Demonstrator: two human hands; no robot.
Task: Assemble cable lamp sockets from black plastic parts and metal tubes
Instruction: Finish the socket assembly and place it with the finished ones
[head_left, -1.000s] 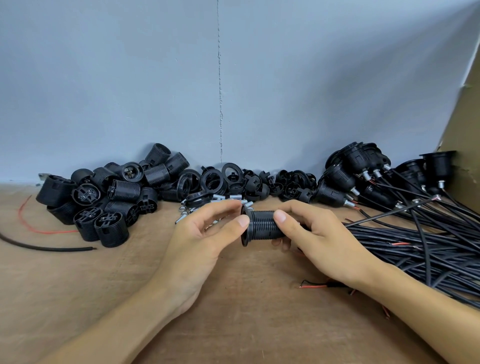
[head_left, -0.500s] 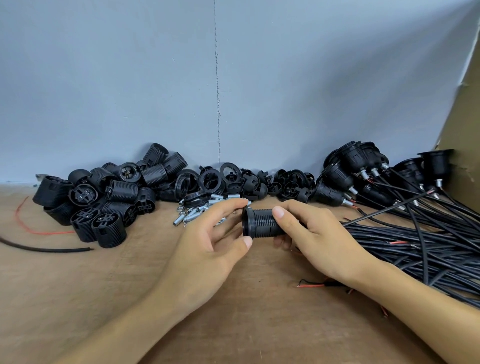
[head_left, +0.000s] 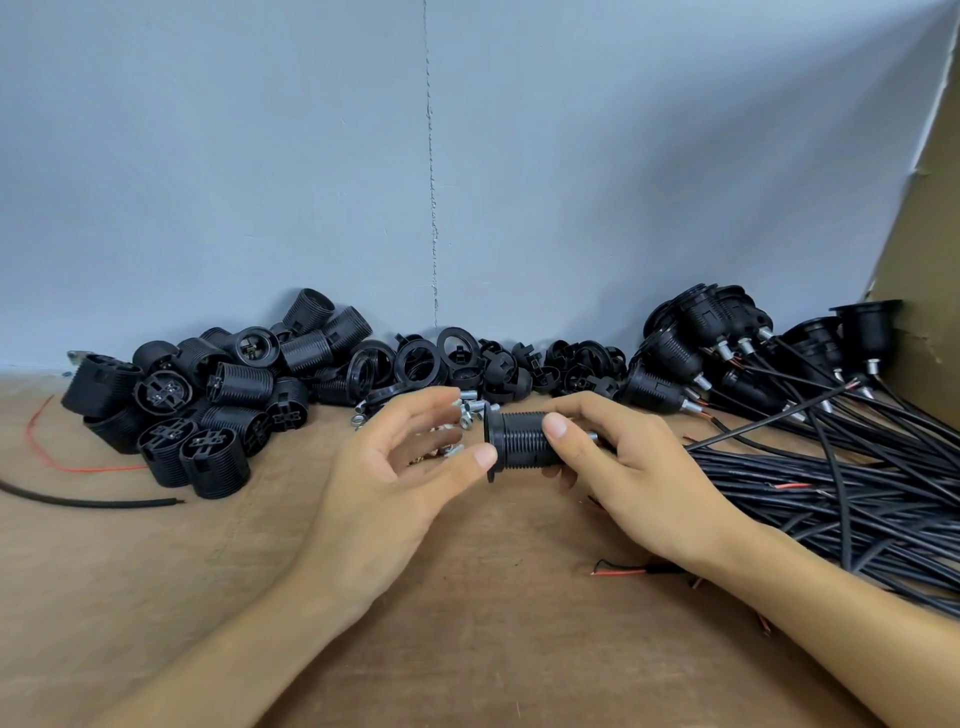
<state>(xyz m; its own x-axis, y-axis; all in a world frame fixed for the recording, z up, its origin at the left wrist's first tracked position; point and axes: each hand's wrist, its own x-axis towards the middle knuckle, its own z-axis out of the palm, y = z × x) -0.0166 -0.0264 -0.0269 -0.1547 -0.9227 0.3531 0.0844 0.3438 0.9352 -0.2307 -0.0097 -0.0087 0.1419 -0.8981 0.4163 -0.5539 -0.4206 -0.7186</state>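
The right hand (head_left: 639, 478) holds a black lamp socket (head_left: 519, 441) just above the surface (head_left: 467, 649), at the middle of the scene. Its grip is closed on the socket: the thumb lies across the near side of the ribbed barrel and the fingers wrap over the far side. The socket's long axis runs left to right, about level. Its wide flange end points left and its narrow end points right into the palm, where a bit of metal tube (head_left: 592, 435) shows.

The left hand (head_left: 384, 483) is just left of the socket with a loose, open grip. Its fingers are gently curved and spread, somewhat blurred, and hold nothing. Its thumb tip is at the near rim of the flange; whether it touches I cannot tell.

Far left lies a pile of threaded black socket bodies (head_left: 208, 405), and right of it a heap of black rings and caps (head_left: 452, 358) along the grey wall (head_left: 467, 156). Small loose metal tubes (head_left: 470, 408) lie just beyond the hands. On the right, finished sockets (head_left: 727, 353) rest against the wall with their black cables (head_left: 831, 478) fanning toward the near right. A red wire (head_left: 78, 467) and a short black cable piece (head_left: 78, 501) lie at the near left
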